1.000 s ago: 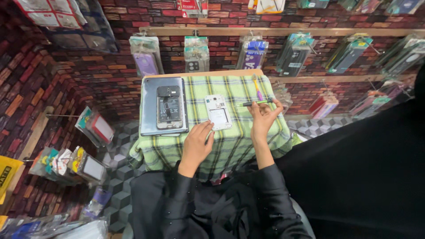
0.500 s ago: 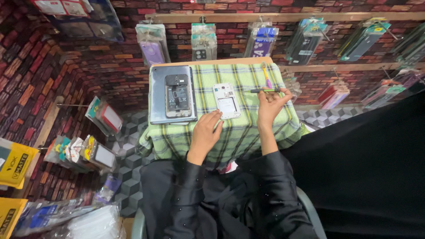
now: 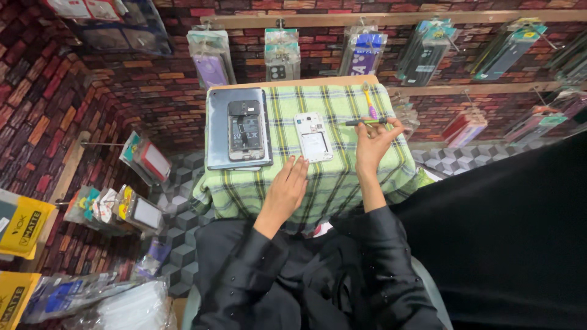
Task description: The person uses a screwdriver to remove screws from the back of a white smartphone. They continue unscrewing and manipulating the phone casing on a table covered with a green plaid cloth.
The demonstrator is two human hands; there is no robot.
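White phone (image 3: 313, 137): laid back-up, cover off, on the checked cloth (image 3: 342, 183), between the two hands.
Left hand (image 3: 288, 188): rested flat on the cloth just below the phone; fingers held loosely together, nothing gripped, fingertips just short of the phone's lower edge.
Right hand (image 3: 374, 142): raised right of the phone; a green screwdriver (image 3: 364, 122) was pinched between thumb and fingers, tip pointed left.
Pink tool (image 3: 370, 102): laid on the cloth above the screwdriver.
Grey mat (image 3: 215, 131): placed at the cloth's left side, a dark opened phone (image 3: 245, 129) laid on it.
Wall: brick-patterned, hung with packaged cases (image 3: 211, 58).
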